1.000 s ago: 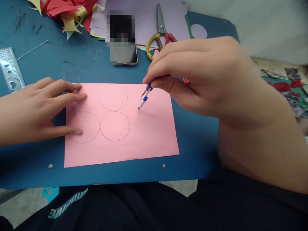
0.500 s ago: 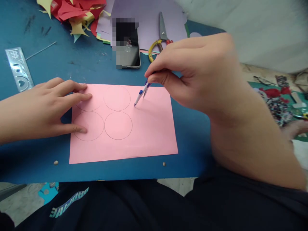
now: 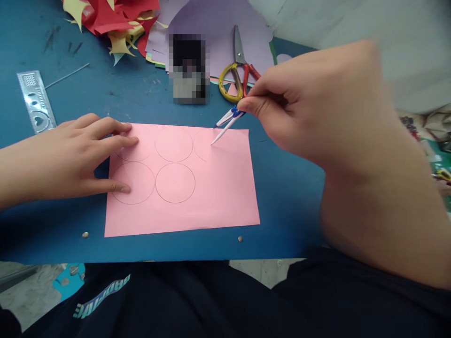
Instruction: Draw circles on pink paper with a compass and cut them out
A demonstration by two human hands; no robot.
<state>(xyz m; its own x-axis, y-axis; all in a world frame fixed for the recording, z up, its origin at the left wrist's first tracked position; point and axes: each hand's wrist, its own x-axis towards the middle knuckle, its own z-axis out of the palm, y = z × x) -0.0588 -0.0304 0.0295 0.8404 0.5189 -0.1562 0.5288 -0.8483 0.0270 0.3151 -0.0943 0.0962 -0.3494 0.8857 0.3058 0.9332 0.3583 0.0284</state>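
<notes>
A pink sheet of paper [image 3: 225, 188] lies on the blue table, marked with several pencilled circles in two rows. My left hand [image 3: 89, 155] rests on the sheet's left side, its fingers spread apart and partly covering two circles. Between the thumb and fingers of my right hand [image 3: 303, 103] is the top of a blue and white compass [image 3: 229, 119]. It leans to the right, with one leg touching the paper and the other by the paper's top edge. A curved line runs from there down the left side of a partly drawn circle.
Yellow and red scissors [image 3: 238, 61] lie on purple paper [image 3: 218, 28] behind the sheet, beside a blurred-out phone [image 3: 189, 70]. Red and yellow scraps [image 3: 116, 23] are heaped at the back left. A clear stencil ruler [image 3: 35, 101] lies near my left hand.
My right hand has swung right and turned the compass, whose drawing leg moved from lower left up to the paper's top edge. A new arc shows. My left hand stays on the paper.
</notes>
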